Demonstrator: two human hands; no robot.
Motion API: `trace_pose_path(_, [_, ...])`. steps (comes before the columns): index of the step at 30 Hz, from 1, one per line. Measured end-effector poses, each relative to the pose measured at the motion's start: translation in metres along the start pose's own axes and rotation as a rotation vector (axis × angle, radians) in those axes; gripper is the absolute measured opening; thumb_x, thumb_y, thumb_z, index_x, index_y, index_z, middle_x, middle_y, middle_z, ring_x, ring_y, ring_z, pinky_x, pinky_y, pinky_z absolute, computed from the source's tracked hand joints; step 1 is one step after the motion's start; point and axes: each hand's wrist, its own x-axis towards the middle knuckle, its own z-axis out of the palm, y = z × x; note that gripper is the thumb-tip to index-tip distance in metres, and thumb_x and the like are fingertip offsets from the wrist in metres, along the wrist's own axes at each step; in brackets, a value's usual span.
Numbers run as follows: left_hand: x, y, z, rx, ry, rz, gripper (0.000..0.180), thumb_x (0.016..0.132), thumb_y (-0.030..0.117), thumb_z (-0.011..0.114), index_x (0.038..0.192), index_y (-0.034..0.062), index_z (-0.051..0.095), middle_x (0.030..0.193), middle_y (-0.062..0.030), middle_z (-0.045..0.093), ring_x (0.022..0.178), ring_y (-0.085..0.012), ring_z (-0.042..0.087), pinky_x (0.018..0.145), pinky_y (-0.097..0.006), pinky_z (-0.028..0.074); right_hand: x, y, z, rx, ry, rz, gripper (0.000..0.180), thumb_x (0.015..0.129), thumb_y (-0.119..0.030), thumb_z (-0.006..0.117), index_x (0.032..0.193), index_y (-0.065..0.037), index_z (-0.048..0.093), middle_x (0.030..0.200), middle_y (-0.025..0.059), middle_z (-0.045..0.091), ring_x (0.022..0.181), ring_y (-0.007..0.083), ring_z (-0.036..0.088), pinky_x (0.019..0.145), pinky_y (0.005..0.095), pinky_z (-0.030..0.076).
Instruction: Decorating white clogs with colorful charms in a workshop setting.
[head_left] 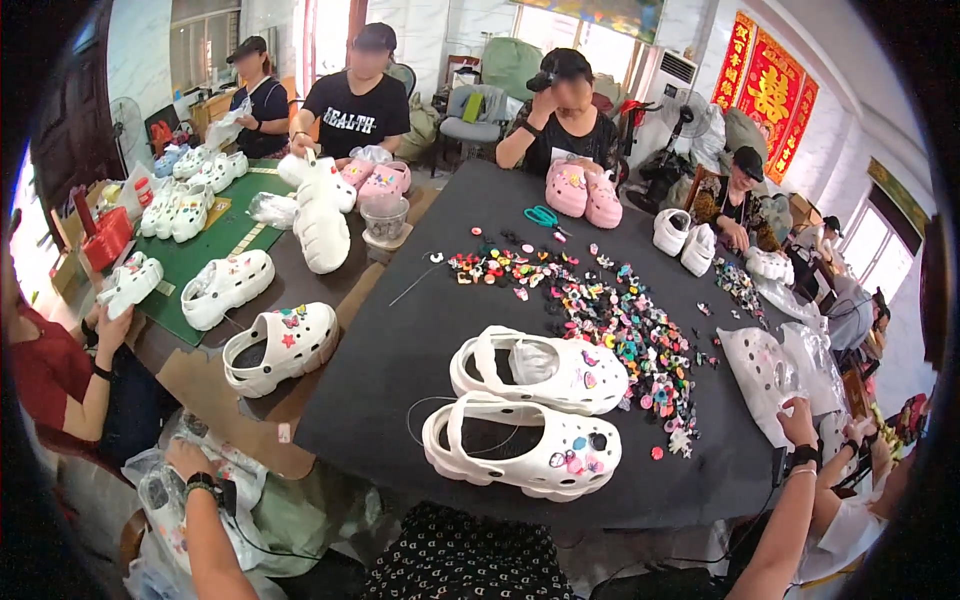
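Bright daylight pouring through the rear windows (560, 40), glare blowing out the right window (865, 245), soft shadows across the dark desk (400, 350), heavy fisheye bending, black vignette corners, slight overall softness.

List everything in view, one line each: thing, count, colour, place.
clogs: two, white with charms, near edge of the black table
loose charms: a spread pile, many colours, table middle
pink clogs: two, far table edge
scissors: one, teal, beside the pink clogs
white clogs: many, across the left table
plastic bags: several, clear, right edge
other people: at least five, seated around
left hand: low left, over a plastic bag
right hand: low right, at the plastic bags
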Motion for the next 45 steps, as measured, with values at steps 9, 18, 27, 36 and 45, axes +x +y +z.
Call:
trace_pose_path(9, [-0.004,0.008,-0.016,0.130,-0.167,-0.046,0.079,0.065,0.075,0.071,0.122,0.0206,0.066,0.132,0.0000,0.058,0.137,-0.0241,0.035,0.098,-0.051,0.036,-0.012,-0.017,-0.005,0.014,-0.031,-0.052,0.021,0.075,-0.014,0.071,0.092,-0.005,0.062,0.099,0.0169,0.060,0.089,0.0332,0.059,0.080,0.0412,0.050])
trace_pose_path(18, [-0.070,-0.026,-0.003,-0.298,0.267,-0.022,0.036,0.071,0.045,0.078,0.088,0.0128,0.076,0.108,-0.0050,0.068,0.121,-0.0271,0.049,0.099,-0.055,0.036,0.036,0.047,0.006,0.165,-0.073,-0.279,0.022,0.079,0.001,0.057,0.101,-0.002,0.056,0.103,0.0122,0.054,0.097,0.0258,0.055,0.075,0.0336,0.047])
trace_pose_path(27, [-0.132,-0.064,-0.074,-0.421,0.501,0.001,0.022,0.071,0.032,0.075,0.070,0.0108,0.075,0.092,-0.0037,0.066,0.105,-0.0263,0.052,0.085,-0.058,0.036,0.086,-0.022,0.017,0.246,-0.027,-0.438,0.048,0.090,0.000,0.056,0.136,-0.004,0.047,0.111,0.0077,0.054,0.096,0.0195,0.055,0.080,0.0314,0.045])
trace_pose_path(36, [-0.092,-0.152,-0.037,-0.591,0.492,-0.168,0.029,0.085,0.034,0.067,0.084,0.0055,0.065,0.088,-0.0180,0.062,0.085,-0.0381,0.060,0.073,-0.047,0.048,-0.007,-0.243,-0.036,0.235,-0.013,-0.696,0.025,0.091,-0.004,0.056,0.116,-0.001,0.055,0.138,0.0146,0.052,0.115,0.0298,0.055,0.091,0.0384,0.044])
trace_pose_path(45, [-0.074,-0.080,-0.040,-0.440,0.403,0.051,0.064,0.075,0.057,0.072,0.120,0.0117,0.063,0.129,-0.0136,0.056,0.128,-0.0333,0.045,0.098,-0.057,0.037,-0.039,-0.261,-0.047,0.154,-0.116,-0.766,0.016,0.088,-0.005,0.058,0.104,-0.002,0.055,0.139,0.0180,0.051,0.125,0.0365,0.049,0.094,0.0408,0.043])
